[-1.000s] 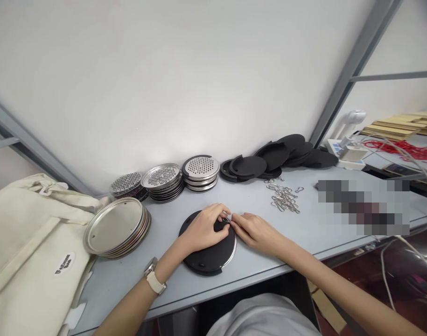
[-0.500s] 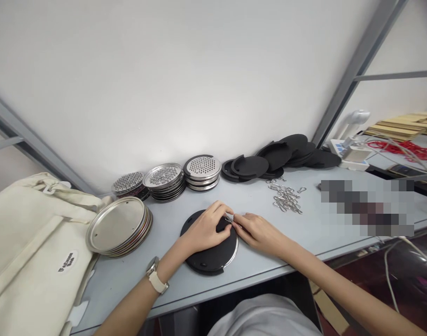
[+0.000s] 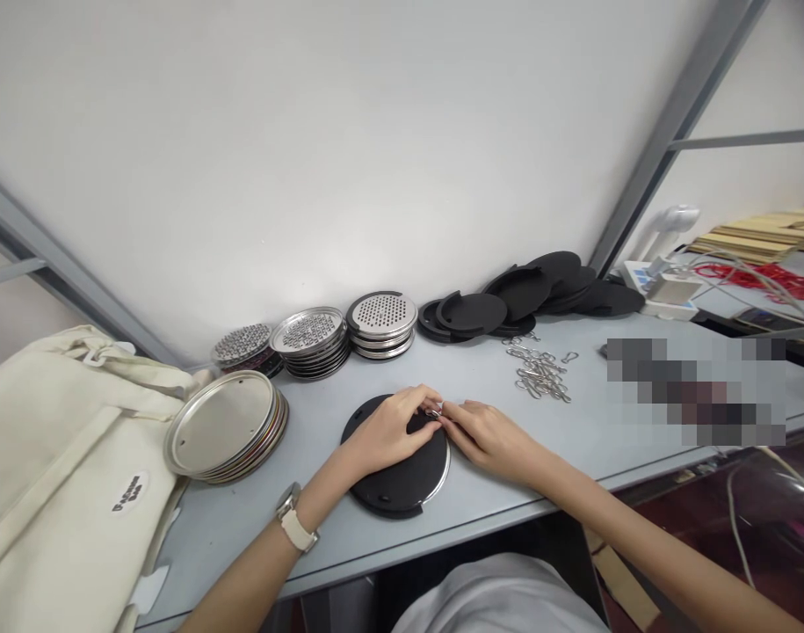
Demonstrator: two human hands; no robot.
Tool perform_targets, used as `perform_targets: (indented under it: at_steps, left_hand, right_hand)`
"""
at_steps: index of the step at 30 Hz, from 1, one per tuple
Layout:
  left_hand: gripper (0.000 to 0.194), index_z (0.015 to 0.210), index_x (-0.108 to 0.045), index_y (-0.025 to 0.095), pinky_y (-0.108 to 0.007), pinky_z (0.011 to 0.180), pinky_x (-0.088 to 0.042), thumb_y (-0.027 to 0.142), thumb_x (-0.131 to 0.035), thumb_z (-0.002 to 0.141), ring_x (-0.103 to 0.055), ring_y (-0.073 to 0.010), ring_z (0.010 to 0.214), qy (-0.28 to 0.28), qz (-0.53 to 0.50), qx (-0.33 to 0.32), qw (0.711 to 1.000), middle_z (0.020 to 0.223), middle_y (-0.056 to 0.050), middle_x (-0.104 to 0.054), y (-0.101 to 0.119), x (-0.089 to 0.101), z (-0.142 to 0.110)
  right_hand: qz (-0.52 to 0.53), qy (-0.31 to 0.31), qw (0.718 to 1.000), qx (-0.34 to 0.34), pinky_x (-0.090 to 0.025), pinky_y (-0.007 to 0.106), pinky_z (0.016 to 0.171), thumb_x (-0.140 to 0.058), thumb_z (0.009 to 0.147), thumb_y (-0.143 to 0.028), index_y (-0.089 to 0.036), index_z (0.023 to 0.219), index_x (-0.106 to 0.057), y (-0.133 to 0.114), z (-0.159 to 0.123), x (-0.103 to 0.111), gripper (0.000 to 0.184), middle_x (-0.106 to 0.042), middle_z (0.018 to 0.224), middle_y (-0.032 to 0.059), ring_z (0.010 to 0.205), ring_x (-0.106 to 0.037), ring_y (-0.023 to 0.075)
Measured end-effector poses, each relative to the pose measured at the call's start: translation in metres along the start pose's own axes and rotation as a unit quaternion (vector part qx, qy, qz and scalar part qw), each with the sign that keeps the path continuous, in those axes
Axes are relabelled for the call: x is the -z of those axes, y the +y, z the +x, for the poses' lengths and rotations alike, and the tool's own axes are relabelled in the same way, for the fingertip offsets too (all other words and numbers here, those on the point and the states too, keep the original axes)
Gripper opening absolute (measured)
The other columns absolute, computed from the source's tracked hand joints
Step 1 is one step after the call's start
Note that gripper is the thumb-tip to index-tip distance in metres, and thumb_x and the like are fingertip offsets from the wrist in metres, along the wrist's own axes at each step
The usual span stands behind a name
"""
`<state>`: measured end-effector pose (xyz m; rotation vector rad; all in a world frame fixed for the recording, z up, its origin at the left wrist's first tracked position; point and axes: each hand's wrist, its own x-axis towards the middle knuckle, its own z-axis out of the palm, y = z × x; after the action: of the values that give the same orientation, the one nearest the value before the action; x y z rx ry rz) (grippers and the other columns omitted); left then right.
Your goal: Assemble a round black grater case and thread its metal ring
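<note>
A round black disc (image 3: 394,479) with a silver rim showing along its right edge lies on the grey table in front of me. My left hand (image 3: 392,429) rests over its upper part, thumb and fingers closed around a small metal snap hook (image 3: 432,413) near the disc's upper right edge. The fingertips of my right hand (image 3: 484,440) pinch the same hook from the right. Fingers cover most of the hook, so I cannot tell whether it passes through the disc. A heap of similar snap hooks (image 3: 541,374) lies to the right, beyond my right hand.
Along the wall stand stacks of perforated metal grater discs (image 3: 309,332) and a spread of black round covers (image 3: 474,314). A pile of plain metal discs (image 3: 223,422) sits at the left, beside a cream canvas bag (image 3: 65,475). A power strip (image 3: 665,303) stands at right.
The snap hook has tilted slightly between my fingertips, and the fingers of both hands have shifted a little around it. The disc has stayed in place.
</note>
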<state>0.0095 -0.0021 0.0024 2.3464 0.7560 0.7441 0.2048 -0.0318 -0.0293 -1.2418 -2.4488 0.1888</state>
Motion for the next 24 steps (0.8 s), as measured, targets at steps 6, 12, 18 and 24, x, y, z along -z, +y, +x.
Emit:
perform_targets:
  at_steps: [6,12,18,24]
  left_hand:
    - [0.029,0.108,-0.05,0.019,-0.035,0.09,-0.044,0.016,-0.059,0.081,-0.053,-0.0207,0.101,0.012,0.052,-0.033,0.998,0.104,-0.006,-0.057,0.0013,0.0011,0.0004]
    - [0.023,0.104,-0.05,0.019,-0.033,0.088,-0.045,0.012,-0.055,0.083,-0.054,-0.0179,0.097,0.011,0.043,-0.033,0.998,0.099,-0.004,-0.058,-0.0001,0.0,0.001]
    - [0.025,0.105,-0.05,0.019,-0.033,0.089,-0.045,0.013,-0.057,0.082,-0.055,-0.0182,0.098,0.017,0.045,-0.029,0.998,0.101,-0.004,-0.058,-0.0003,-0.0003,0.001]
    - [0.02,0.104,-0.051,0.019,-0.032,0.088,-0.046,0.015,-0.054,0.084,-0.056,-0.0182,0.097,0.003,0.034,-0.014,0.999,0.101,-0.005,-0.059,0.0015,0.0005,0.0004]
  right_hand:
    - [-0.007,-0.005,1.0,-0.013,-0.034,0.026,0.059,-0.028,0.097,-0.025,-0.017,0.088,-0.05,-0.0001,0.0005,0.0005,0.025,-0.057,0.069,0.0036,0.06,-0.051,0.0155]
    - [0.007,-0.02,1.0,0.0,-0.036,0.025,0.06,-0.027,0.097,-0.026,-0.016,0.097,-0.05,-0.0002,0.0018,0.0014,0.025,-0.059,0.073,0.0043,0.062,-0.052,0.0156]
    - [-0.001,-0.013,1.0,0.002,-0.036,0.025,0.059,-0.028,0.097,-0.026,-0.016,0.096,-0.051,0.0015,0.0012,-0.0006,0.025,-0.057,0.07,0.0038,0.06,-0.051,0.0156]
    - [-0.008,-0.007,1.0,0.007,-0.035,0.026,0.059,-0.027,0.098,-0.026,-0.016,0.095,-0.052,0.0003,0.0021,0.0002,0.027,-0.057,0.069,0.004,0.06,-0.051,0.0155]
